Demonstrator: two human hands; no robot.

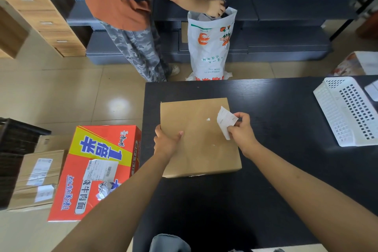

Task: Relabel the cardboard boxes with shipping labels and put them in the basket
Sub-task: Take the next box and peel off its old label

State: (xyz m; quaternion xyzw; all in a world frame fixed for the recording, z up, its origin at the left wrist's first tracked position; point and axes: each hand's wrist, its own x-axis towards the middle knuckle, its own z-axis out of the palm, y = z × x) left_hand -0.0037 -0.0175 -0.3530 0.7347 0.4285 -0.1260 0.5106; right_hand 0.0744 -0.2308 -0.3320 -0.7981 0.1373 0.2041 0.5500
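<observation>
On the floor at the left, a red carton (96, 170) bearing a half-torn label is seen. On the black table (276, 170), the cardboard box (199, 139) is steadied by the left hand (166, 142), thumb laid on top, fingers wrapped over its left edge. A peeled label (225, 121) is pinched in the right hand (241, 129) above the box's right side. Scraps may be left stuck if it tears. The white basket (347, 112) lies tipped at the far right.

The cardboard box (199, 137) is plain brown on a black table (286, 170); the basket (347, 112) is white. The noodle carton (96, 172) is red with a yellow band (blue lettering).
</observation>
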